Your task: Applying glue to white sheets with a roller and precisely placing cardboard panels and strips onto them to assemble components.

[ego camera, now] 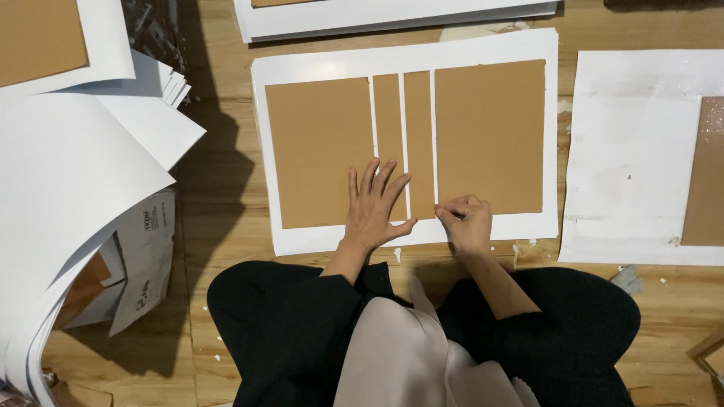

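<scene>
Brown boards: all four laid on white sheet [483, 47], centre frame. Left hand [375, 207] flat, fingers spread, holding nothing; right hand [466, 220] pinching narrow strip [419, 143] bottom edge, likely final alignment left.

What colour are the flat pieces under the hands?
The cardboard pieces are tan brown, on a white sheet; the head view shows it.

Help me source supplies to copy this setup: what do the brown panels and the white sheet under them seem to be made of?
Brown panels: likely greyboard or kraft cardboard, matte, flat and stiff-looking with clean-cut edges. White sheet: probably paper or thin card, smooth and slightly glossy; I can't tell if it is coated or adhesive-backed.
</scene>
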